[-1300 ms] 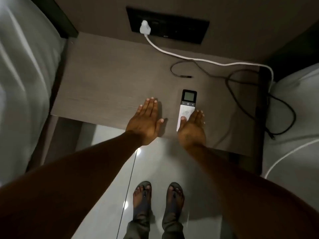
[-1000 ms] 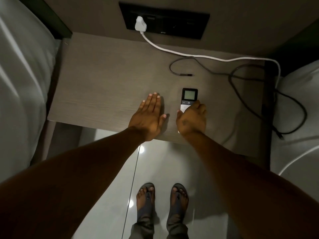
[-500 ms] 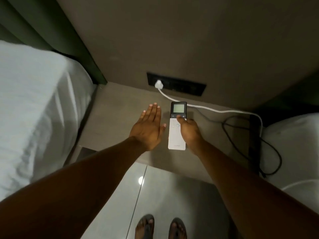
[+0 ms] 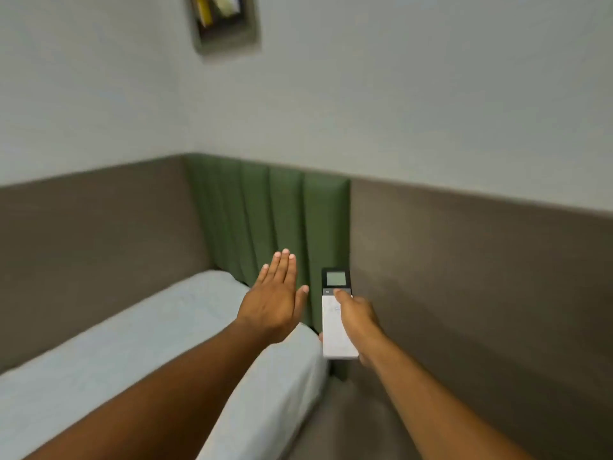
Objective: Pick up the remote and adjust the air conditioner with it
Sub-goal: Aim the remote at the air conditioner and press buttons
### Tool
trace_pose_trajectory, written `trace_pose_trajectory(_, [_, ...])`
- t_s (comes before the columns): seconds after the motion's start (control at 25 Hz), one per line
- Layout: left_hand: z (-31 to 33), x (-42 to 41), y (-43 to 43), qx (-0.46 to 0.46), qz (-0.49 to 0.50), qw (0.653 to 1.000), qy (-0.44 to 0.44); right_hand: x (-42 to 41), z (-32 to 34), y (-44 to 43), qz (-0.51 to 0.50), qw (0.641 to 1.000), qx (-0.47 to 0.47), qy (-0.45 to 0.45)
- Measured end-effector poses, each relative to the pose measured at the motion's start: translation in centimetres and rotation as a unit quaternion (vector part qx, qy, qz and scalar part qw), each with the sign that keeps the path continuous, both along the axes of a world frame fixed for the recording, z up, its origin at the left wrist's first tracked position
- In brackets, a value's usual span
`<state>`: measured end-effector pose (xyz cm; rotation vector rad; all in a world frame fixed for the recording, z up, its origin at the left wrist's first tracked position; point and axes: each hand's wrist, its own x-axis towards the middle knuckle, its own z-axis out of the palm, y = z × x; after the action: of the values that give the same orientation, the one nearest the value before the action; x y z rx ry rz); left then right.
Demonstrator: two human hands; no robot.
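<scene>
The slim white rectangular remote with a black top section and small grey display is held in the air by the right hand, clear of any surface. The fingers are wrapped around the remote's right edge and underside, and the thumb is laid across its face, with the tip just below the display, where the dark top section meets the white body. The lower end of the remote sticks out a little past the heel of the hand.

The relation that matters is the direction of the remote's long axis. It is pointed away from the body, display end foremost, roughly in line with the right forearm and towards the green padded headboard panel and the brown wall panelling behind it. No air conditioner is seen in the head view, so it cannot be said which way the unit lies from the remote. It is judged that the far end has yet to be raised or turned towards the unit, probably higher on the pale wall, before a button press will count.

The left hand is held open and flat, palm down, fingers together and stretched forward, empty. It is just beside the remote on the left, not touching it, above the near corner of the white-sheeted bed. The right hand alone is placed to do the pressing; the thumb is already on the face.

A blurred dark-framed object hangs high on the wall; what it is cannot be told.
</scene>
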<state>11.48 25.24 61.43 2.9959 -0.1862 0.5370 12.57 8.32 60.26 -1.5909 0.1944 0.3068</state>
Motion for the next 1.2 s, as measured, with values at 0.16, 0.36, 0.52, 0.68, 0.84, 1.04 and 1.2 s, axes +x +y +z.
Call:
trace_pose_trajectory(0.16, [15.2, -8.7, 15.2, 0.035, 0.128, 0.986, -0.097, -3.7, 15.1, 15.2, 0.151, 0.984, 0.055, -0.081])
trace_pose_trajectory(0.36, [29.0, -26.4, 29.7, 0.078, 0.297, 0.935, -0.176, -16.0, 30.0, 32.8, 0.331, 0.928, 0.121, -0.122])
trace_pose_trajectory(0.52, [36.6, -38.7, 35.8, 0.106, 0.408, 0.883, -0.208, -26.7, 37.6, 41.9, 0.447, 0.87, 0.142, -0.15])
trace_pose_trajectory(0.68, [40.9, -48.6, 38.2, 0.134, 0.482, 0.837, -0.221, -35.5, 42.3, 47.0, 0.515, 0.824, 0.169, -0.165])
trace_pose_trajectory(0.84, [42.8, -53.7, 38.3, 0.137, 0.522, 0.812, -0.222, -39.9, 45.1, 48.4, 0.527, 0.81, 0.171, -0.191])
trace_pose_trajectory(1.04, [43.8, -55.4, 37.1, 0.147, 0.535, 0.803, -0.219, -42.0, 47.2, 48.2, 0.516, 0.812, 0.173, -0.211])
trace_pose_trajectory(1.2, [43.9, -55.7, 36.2, 0.145, 0.542, 0.8, -0.212, -42.7, 47.5, 47.1, 0.518, 0.811, 0.168, -0.215])
